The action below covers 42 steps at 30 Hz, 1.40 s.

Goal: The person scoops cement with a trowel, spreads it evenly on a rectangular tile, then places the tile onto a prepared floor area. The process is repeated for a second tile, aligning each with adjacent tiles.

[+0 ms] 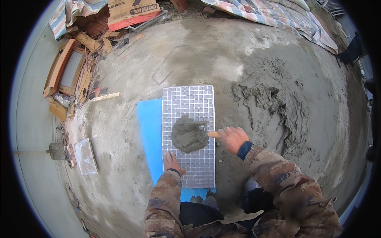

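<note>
In front of me lies a long grey grid tray [188,99] with many small square cells. A heap of wet mortar [188,139] sits on its middle. My right hand [233,139] is closed round the wooden handle [213,134] of a trowel, at the tray's right edge. Most of the trowel's blade is hidden by mortar. My left hand [172,163] rests on the tray's lower left edge with its fingers stretched out. Beneath the tray, a blue sheet [148,127] shows along the left side and at the near end.
To the right spreads a large pile of wet mortar [274,99] on the concrete floor. Cardboard scraps [85,41], a wooden stick [106,96] and a pale rectangular panel [85,156] lie at the left. Striped tarpaulin [278,18] covers things at the far side.
</note>
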Tool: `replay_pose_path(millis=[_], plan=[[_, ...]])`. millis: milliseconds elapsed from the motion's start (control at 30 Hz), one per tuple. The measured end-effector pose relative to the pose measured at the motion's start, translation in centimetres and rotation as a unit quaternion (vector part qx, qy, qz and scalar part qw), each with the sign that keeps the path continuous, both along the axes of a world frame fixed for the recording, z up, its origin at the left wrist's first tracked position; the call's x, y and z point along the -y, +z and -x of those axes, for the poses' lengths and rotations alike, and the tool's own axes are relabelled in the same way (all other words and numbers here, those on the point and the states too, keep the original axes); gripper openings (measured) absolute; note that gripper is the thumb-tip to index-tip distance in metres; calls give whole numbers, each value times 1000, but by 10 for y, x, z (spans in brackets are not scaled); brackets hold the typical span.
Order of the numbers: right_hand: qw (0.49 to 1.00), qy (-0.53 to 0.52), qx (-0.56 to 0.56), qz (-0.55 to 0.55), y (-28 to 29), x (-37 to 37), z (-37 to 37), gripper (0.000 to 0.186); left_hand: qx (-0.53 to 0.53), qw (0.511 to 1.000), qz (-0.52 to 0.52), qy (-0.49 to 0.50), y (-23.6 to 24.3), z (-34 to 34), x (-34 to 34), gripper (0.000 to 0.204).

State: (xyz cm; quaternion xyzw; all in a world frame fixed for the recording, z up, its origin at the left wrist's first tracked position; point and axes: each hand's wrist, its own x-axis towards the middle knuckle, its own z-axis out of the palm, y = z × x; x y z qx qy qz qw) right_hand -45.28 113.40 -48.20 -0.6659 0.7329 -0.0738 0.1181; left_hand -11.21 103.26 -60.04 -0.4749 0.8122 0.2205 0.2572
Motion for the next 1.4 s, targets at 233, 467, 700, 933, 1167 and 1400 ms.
replay_pose_path(millis=[233, 467, 700, 933, 1167, 1400], plan=[[994, 92, -27, 44, 16, 13, 14, 26, -130, 987, 9, 95, 9, -1, -4, 107], [983, 158, -76, 62, 25, 49, 24, 31, -259, 931, -87, 240, 52, -52, -17, 87], [983, 145, -78, 76, 22, 66, 24, 24, -354, 852, -134, 362, 126, -93, -64, 75], [989, 124, -42, 74, 12, 67, 20, 25, -349, 876, -110, 314, 245, -83, -151, 69], [993, 105, -13, 52, 11, 71, 16, 27, -418, 857, 14, 299, 290, -42, -210, 44], [923, -99, 346, -140, 22, 78, 13, 55, -383, 864, -181, 274, 265, -35, -230, 70]])
